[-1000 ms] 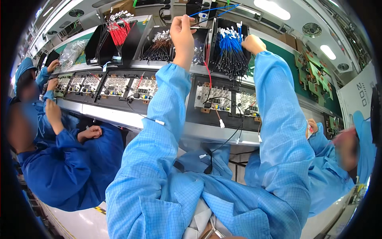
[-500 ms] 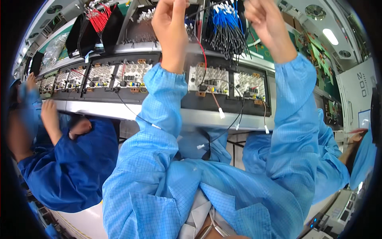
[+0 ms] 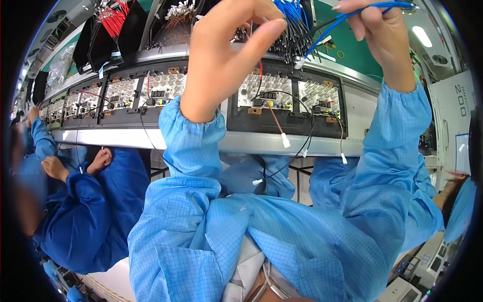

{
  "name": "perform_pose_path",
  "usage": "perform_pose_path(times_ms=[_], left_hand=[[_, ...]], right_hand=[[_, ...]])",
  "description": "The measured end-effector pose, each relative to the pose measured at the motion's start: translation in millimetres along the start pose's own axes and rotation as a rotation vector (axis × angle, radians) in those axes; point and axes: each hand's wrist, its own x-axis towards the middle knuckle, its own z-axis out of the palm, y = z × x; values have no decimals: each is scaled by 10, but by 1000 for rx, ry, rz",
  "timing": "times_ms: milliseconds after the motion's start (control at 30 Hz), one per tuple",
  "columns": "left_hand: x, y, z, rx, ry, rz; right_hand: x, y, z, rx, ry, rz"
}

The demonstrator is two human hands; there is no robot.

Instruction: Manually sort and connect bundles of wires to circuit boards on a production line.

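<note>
My right hand (image 3: 386,45), at the upper right, grips a blue and black wire (image 3: 327,34). A white connector (image 3: 300,63) on that wire hangs just above the edge of the black fixture. My left hand (image 3: 224,53) is curled, thumb and fingers close together beside the bundle of blue and black wires (image 3: 292,30); whatever is in the pinch is hidden. Below my hands, two circuit boards (image 3: 266,93) with clear posts and small displays sit in the black fixture (image 3: 287,123). Brown and black leads with white plugs (image 3: 286,140) hang over its front edge.
More boards (image 3: 121,95) line the bench to the left. Black bins hold red wires (image 3: 114,19) and white-tipped wires (image 3: 181,12). A metal rail (image 3: 251,143) runs along the front. A co-worker in dark blue (image 3: 100,201) sits at left; another in light blue (image 3: 422,221) at right.
My right hand has moved right and holds a blue and black wire pulled out from the bundle. My left hand has come down and turned toward the wires. The co-worker's hands at left have lowered.
</note>
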Motion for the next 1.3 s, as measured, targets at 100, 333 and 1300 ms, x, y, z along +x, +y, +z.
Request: perform_pose_path(times_ms=[100, 333, 1300], left_hand=[[65, 112, 118, -59, -205, -238], [-28, -6, 299, -258, -232, -371], [-970, 68, 109, -66, -55, -350]], right_hand=[[-28, -176, 153, -43, -36, 111], [-154, -110, 193, 7, 34, 174], [-2165, 464, 374, -256, 661, 288]])
